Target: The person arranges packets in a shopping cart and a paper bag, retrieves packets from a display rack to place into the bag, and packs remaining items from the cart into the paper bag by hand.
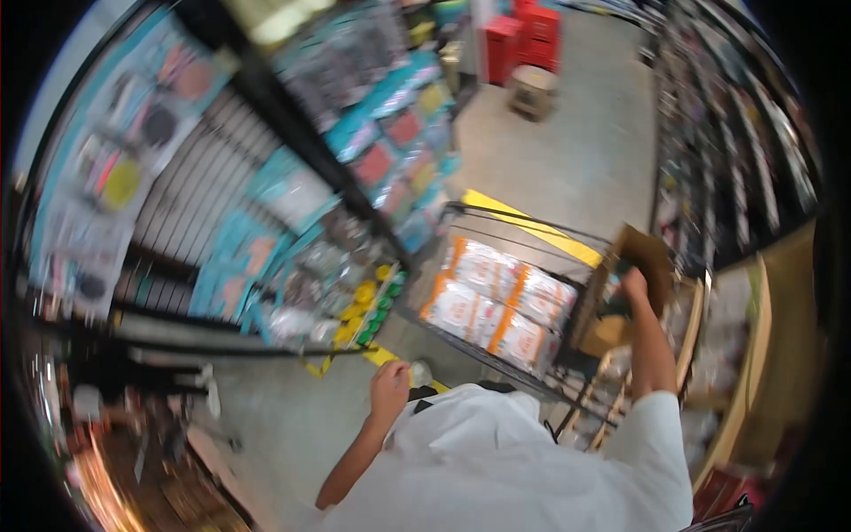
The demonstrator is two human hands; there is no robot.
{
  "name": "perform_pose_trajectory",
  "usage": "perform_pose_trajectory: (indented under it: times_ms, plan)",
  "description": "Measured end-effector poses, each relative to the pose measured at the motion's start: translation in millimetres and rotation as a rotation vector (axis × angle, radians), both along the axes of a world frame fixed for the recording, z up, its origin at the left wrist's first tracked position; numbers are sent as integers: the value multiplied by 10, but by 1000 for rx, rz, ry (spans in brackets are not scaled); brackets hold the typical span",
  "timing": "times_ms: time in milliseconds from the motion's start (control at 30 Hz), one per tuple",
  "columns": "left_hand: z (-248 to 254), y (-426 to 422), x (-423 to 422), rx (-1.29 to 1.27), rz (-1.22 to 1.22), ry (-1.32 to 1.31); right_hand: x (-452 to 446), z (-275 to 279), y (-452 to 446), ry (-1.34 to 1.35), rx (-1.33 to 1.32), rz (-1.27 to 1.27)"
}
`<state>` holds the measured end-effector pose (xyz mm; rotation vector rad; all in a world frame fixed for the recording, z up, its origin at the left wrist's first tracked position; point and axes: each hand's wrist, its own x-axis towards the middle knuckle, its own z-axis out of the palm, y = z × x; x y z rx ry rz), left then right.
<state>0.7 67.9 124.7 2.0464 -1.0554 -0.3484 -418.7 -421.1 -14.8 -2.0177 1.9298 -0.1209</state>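
My right hand (634, 282) reaches into one brown carton (658, 266) at the right end of one cart (479, 352); I cannot tell whether it pinches anything. My left hand (390, 387) is curled, nothing visible in it. Judged step: handling inside the carton; next move calls for clearing its walls. Packs (498, 303) counted in the cart: four.

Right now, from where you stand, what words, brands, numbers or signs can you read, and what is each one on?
No text can be read for certain.
White packs: orange marks that look like print, too blurred to read.
Teal packets: any print is too blurred to read.
Red boxes: too small and blurred to read anything.
Carton: no text can be made out.
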Motion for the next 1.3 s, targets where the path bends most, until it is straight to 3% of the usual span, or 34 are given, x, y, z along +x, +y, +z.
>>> perform_pose_trajectory:
  times_ms: [33, 100, 200, 300, 400, 433, 500, 567, 667, 700, 733, 800, 900, 967, 1033, 1067, 1133, 1167, 1200, 1267, 1300]
  plan:
    - [49, -33, -30, -15, 24, -9, -196, -362, -185, 26, 96, 16]
    - [90, -5, -104, -8, 107, -26, -197, -578, -321, 99, 155, -70]
    - [131, 130, -266, 55, 206, 31, 105, 13, -92, 52, 174, -166]
    - [88, 262, -443, 64, 255, 106, 143, 323, -35, -71, 155, -96]
    - [48, 294, -509, 57, 267, 154, 47, 162, -158, -395, 253, -165]
    - [40, 272, -498, 49, 263, 169, -216, -284, -382, -512, 315, -148]
    - [20, 221, -429, 35, 254, 190, -267, -231, -376, -485, 413, -169]
    - [5, 156, -313, 30, 243, 206, -184, -5, -357, -452, 441, -256]
    - [57, 81, -172, -46, 271, 217, -169, 303, -292, -28, -287, 91]
    - [106, 64, -141, -51, 255, 210, -158, 545, -257, 140, -239, 100]
    - [182, 44, -110, -57, 236, 201, 156, 1310, 113, 308, -190, 106]
    - [207, -15, 10, -98, 167, 243, 420, 2061, 555, 311, -388, 94]
    - [232, -146, 194, -201, -11, 346, 1015, 2893, 1341, -65, -572, 156]
    - [473, -285, 302, -283, -159, 336, 1457, 2951, 1686, -315, -649, 492]
    - [774, -387, 425, -397, -284, 242, 2080, 3036, 2261, -614, -301, 614]
    - [888, -369, 460, -451, -343, 198, 2403, 3115, 2581, -583, -137, 645]
    - [1005, -235, 558, -402, -400, 346, 2908, 2951, 3044, -850, 200, 769]
    - [1049, -163, 601, -378, -427, 423, 3103, 2812, 3192, -844, 282, 882]
    - [1101, -82, 652, -393, -315, 662, 3277, 2718, 3317, -836, 364, 997]
    - [1171, 147, 804, -406, -75, 1132, 3691, 2757, 3652, -999, 267, 989]
    - [1181, 350, 1077, -475, 32, 1000, 3899, 2763, 3802, -1077, 223, 987]
